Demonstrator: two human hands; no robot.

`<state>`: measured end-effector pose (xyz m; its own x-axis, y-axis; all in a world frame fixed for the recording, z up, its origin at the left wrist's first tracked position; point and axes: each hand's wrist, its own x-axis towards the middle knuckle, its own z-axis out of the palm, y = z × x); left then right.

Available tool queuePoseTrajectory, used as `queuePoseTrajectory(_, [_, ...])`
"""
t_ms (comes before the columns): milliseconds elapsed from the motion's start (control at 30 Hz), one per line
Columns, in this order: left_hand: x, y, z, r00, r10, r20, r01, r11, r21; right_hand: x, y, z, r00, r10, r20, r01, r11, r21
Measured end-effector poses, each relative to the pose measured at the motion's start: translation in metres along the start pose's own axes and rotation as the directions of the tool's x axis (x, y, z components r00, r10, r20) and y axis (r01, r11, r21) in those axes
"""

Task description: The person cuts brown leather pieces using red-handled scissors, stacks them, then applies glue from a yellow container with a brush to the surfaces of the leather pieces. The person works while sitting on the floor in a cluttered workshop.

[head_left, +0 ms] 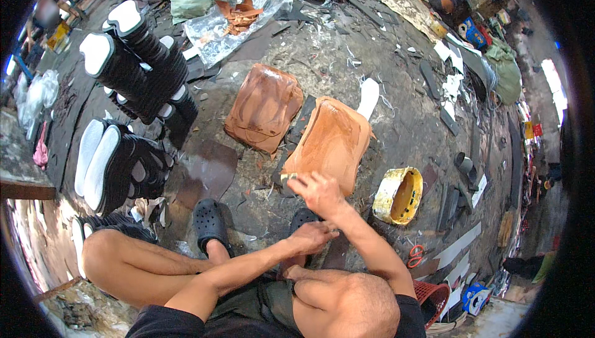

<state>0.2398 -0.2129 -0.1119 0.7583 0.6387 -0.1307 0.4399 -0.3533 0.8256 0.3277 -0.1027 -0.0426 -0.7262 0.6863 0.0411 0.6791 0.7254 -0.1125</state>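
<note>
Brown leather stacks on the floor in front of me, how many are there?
2. One brown leather stack lies farther out to the left; the other stack lies nearer, at the right hand. Loose brown scraps in a plastic bag are not counted.

Arms: both forearms bare, no watch, band or glove showing.
Left hand [312,236]: bare, no ring to be seen.
Right hand [319,193]: bare, fingers uncovered.
Sleeves: short and black, one at each shoulder by the lower edge.
Shorts: dark olive cloth, creased between the thighs.
Legs: bare from the shorts down, knees uncovered.
Footwear: black clogs [209,223] with rows of round holes across the toe; the second is mostly hidden.
</note>
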Motion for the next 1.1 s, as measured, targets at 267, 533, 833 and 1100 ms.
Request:
queuePoseTrajectory(267, [0.049,-0.010,-0.049,0.910,0.180,-0.373,-0.009,0.909,0.416,-0.015,0.062,-0.137,0.798,0.430,-0.422,-0.101,0.786,0.610])
queuePoseTrajectory(533, [0.053,-0.020,-0.054,0.938,0.116,-0.326,0.113,0.789,0.604,0.024,0.175,-0.061,0.975,0.181,-0.133,-0.066,0.796,0.602])
queuePoseTrajectory(833, [0.058,-0.016,-0.058,0.952,0.081,-0.295,0.105,0.818,0.566,0.066,0.198,-0.020,0.985,-0.172,0.016,0.156,0.927,0.340])
queuePoseTrajectory(1100, [0.059,-0.014,-0.068,0.948,0.082,-0.308,0.090,0.858,0.505,-0.058,0.176,-0.030,0.794,0.585,0.162,-0.590,0.681,0.433])
